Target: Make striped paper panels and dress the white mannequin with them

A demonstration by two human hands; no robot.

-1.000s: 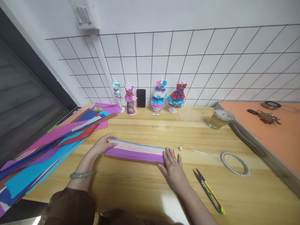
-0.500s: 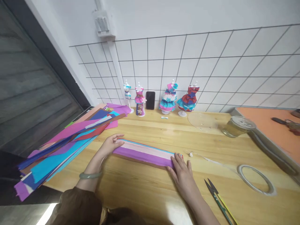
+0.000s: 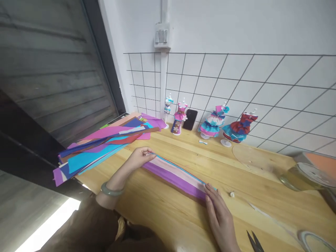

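Note:
A layered strip of coloured sheets (image 3: 174, 176), with purple, pale pink, blue, red and brown edges, lies slanting on the wooden table. My left hand (image 3: 141, 157), above a green bracelet, pinches its far left end between thumb and fingers. Over the right end rests my right hand (image 3: 219, 208), its fingers stretched out and lying on the strip.
A pile of coloured sheets (image 3: 105, 141) is at the left. Small dressed forms (image 3: 212, 122) and a phone (image 3: 190, 119) stand by the wall. Scissors (image 3: 254, 241), a tape roll (image 3: 315, 241), a small white piece (image 3: 232, 194) and a clear container (image 3: 301, 176) are on the right.
The camera view has turned left, shifting the scene rightward and tilting it. My left hand has closed on the strip's left end. My right hand still lies on the other end, its fingers closer together.

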